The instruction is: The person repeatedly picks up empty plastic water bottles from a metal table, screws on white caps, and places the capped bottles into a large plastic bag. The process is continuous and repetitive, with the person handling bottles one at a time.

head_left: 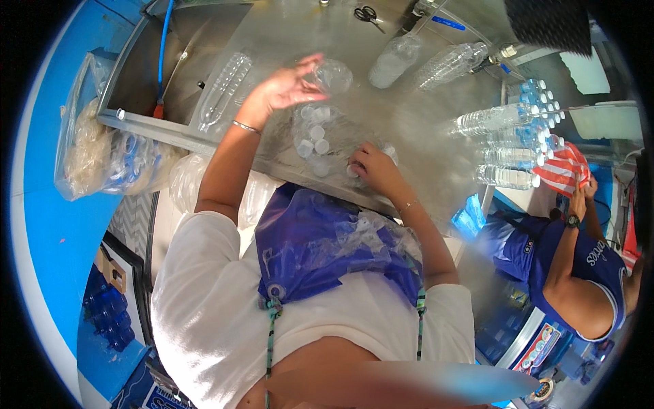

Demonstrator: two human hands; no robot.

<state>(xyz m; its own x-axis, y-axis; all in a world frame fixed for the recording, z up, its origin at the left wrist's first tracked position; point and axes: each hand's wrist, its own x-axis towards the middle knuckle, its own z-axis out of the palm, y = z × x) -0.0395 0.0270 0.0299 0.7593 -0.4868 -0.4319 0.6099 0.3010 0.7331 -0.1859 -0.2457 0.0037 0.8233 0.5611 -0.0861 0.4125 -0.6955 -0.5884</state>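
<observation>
My left hand [293,87] is stretched over the metal counter, its fingers spread. Just beyond them stands a clear plastic bottle [334,77]; I cannot tell whether the fingertips touch it. Close to the counter's front edge, my right hand [378,170] has its fingers closed on a white bottle cap [353,170]. Several loose white caps [317,133] lie between the hands on what looks like clear plastic. Another cap [389,151] shows partly beyond my right hand.
A clear bottle [227,88] lies at the left, and two large ones [395,61] [453,66] are at the back. Scissors [368,16] lie far off. Several capped bottles [504,146] line the right side. A co-worker [565,266] handles a striped bag [564,169]. A sink [184,54] is far left.
</observation>
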